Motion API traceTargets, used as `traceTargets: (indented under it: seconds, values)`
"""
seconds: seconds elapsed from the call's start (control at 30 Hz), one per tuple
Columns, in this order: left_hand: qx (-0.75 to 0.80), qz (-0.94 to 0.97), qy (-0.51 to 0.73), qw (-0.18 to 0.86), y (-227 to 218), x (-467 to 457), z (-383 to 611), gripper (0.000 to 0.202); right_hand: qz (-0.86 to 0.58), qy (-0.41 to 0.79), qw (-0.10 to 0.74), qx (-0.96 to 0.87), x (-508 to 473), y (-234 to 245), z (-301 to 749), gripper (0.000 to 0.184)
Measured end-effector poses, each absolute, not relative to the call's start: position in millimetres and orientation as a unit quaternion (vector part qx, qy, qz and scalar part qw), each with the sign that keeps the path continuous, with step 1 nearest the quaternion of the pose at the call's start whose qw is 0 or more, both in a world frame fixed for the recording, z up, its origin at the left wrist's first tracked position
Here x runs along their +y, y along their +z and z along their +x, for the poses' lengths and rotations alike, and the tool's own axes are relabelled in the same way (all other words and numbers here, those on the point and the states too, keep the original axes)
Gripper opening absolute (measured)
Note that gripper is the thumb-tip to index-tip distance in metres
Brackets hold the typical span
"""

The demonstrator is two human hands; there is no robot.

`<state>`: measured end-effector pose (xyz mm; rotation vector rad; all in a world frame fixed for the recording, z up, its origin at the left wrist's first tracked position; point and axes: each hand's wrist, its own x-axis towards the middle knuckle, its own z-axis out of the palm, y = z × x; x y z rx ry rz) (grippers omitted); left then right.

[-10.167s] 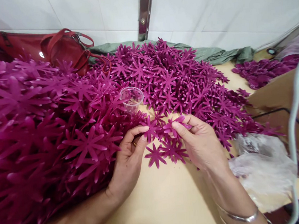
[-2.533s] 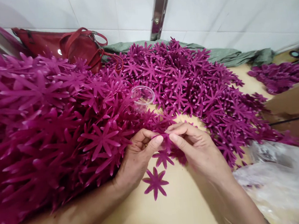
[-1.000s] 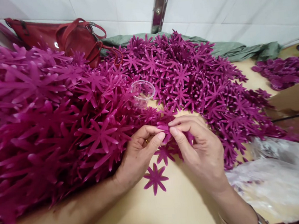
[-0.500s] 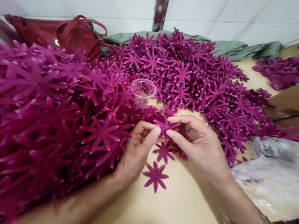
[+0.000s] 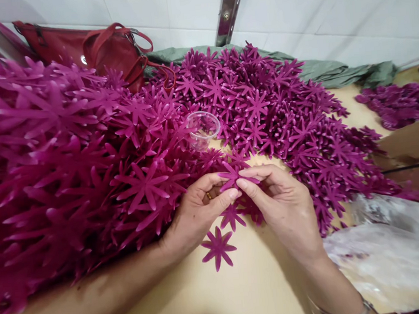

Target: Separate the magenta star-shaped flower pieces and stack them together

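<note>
Between my two hands is a purple artificial flower piece (image 5: pixel 229 175) with narrow, pale-tipped petals. My left hand (image 5: pixel 202 202) pinches its left side between thumb and fingers, a ring showing on one finger. From the other side, my right hand (image 5: pixel 280 194) grips it near the middle, thumb and fingertips almost meeting my left thumb. What lies under the fingertips is hidden. Just below the hands, a single flower piece (image 5: pixel 219 248) lies flat on the table (image 5: pixel 244 292), with another flower piece (image 5: pixel 232 216) partly behind my fingers.
A large heap of purple flower pieces (image 5: pixel 60 191) covers the left; another heap (image 5: pixel 263 97) curves behind to the right. A clear plastic cup (image 5: pixel 204 128) stands between them. A red bag (image 5: pixel 73 51) rests at the back left, clear plastic bags (image 5: pixel 389 253) at right, near a cardboard box (image 5: pixel 415 142).
Both hands have shifted slightly right with the flower piece, which now lies turned flatter. My left thumb has moved right, toward my right thumb, and the ring has come into sight.
</note>
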<state>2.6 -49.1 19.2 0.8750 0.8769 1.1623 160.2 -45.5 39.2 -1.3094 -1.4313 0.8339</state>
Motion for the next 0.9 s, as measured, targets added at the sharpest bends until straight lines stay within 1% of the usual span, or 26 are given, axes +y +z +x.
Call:
traceTargets:
  seconds: [0.1, 0.17, 0.27, 0.43, 0.57, 0.9]
  values:
    - [0.387, 0.394, 0.511, 0.659, 18.7, -49.8, 2.5, 0.011, -0.553, 0.326, 0.480, -0.598, -47.0, 39.1, 161.2, 0.009]
    - [0.384, 0.395, 0.515, 0.656, 17.8, -50.0, 2.3, 0.009, -0.551, 0.334, 0.478, -0.597, -47.4, 39.8, 161.4, 0.011]
    - [0.380, 0.392, 0.525, 0.653, 16.1, -50.0, 2.0, 0.011, -0.538, 0.355, 0.477, -0.597, -46.8, 41.5, 161.6, 0.013]
    - [0.389, 0.402, 0.516, 0.649, 18.3, -50.0, 0.9, 0.013, -0.519, 0.360, 0.506, -0.588, -43.8, 42.1, 161.1, 0.007]
    - [0.395, 0.412, 0.508, 0.645, 23.1, -50.1, 0.5, 0.016, -0.512, 0.375, 0.511, -0.579, -43.4, 40.6, 160.2, 0.002]
    - [0.367, 0.406, 0.509, 0.664, 20.4, -49.1, 1.0, 0.011, -0.509, 0.331, 0.488, -0.626, -47.1, 36.8, 157.9, 0.007]
